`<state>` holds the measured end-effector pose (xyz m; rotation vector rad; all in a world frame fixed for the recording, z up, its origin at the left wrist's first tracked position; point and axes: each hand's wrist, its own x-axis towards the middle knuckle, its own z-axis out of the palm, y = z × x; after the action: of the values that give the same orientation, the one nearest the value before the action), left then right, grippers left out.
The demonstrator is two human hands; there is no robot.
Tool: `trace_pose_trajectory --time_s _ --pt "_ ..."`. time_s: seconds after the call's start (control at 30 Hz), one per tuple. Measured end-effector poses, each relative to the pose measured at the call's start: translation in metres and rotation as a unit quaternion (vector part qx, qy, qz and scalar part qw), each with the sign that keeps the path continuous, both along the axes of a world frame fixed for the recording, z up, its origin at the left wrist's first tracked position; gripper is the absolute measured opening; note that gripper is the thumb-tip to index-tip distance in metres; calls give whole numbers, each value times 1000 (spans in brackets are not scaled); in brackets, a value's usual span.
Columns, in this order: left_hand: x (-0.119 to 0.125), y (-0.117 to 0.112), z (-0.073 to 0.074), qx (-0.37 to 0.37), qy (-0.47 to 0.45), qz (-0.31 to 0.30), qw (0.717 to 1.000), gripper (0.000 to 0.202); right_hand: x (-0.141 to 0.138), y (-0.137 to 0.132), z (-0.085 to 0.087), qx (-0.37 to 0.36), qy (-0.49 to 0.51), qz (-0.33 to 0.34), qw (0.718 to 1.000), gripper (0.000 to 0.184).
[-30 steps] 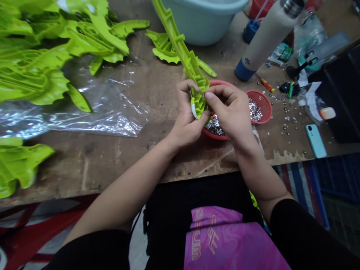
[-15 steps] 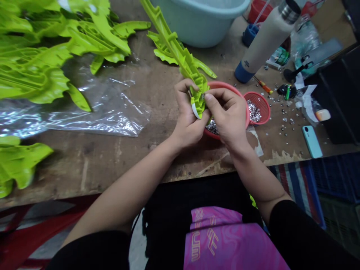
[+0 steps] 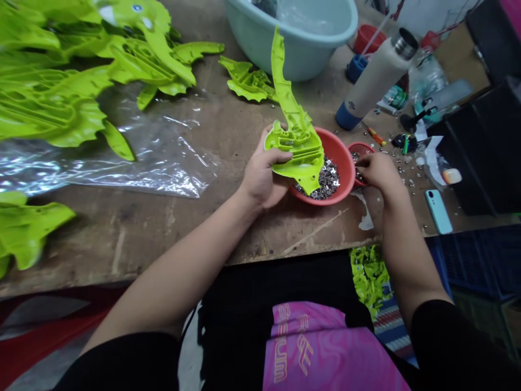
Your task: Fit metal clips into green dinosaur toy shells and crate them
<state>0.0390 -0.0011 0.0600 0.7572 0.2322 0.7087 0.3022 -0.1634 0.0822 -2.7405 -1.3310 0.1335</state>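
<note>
My left hand (image 3: 262,176) holds a lime-green moulded plastic piece (image 3: 299,138) by its wide lower end, with the long, narrow end pointing up and away. The piece hangs over a red plastic bowl (image 3: 342,157) full of small silver metal parts (image 3: 325,182). My right hand (image 3: 378,171) reaches past the bowl's far rim to a small red mesh basket (image 3: 360,155), which also holds silver parts. Its fingers are pinched together at the basket, mostly hiding it. I cannot tell if they hold a small part.
More lime-green pieces (image 3: 52,92) lie on a clear plastic bag (image 3: 122,168) to the left on the worn wooden table (image 3: 122,233). A pale blue basin (image 3: 293,38) and white bottle (image 3: 376,81) stand behind. Loose metal studs (image 3: 407,168) and a phone (image 3: 437,212) lie right.
My right hand has left the green piece and moved right to the mesh basket. My left hand has turned the piece to show its wide ribbed side.
</note>
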Motion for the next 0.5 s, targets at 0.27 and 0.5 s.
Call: trace_pose_trajectory --time_s 0.27,0.5 --pt "-5 1 7 -24 -12 -22 999 52 -6 10 11 156 30 -26 987 25" --pt "-10 -8 13 -30 2 -69 997 54 -44 12 17 428 248 7 869 13"
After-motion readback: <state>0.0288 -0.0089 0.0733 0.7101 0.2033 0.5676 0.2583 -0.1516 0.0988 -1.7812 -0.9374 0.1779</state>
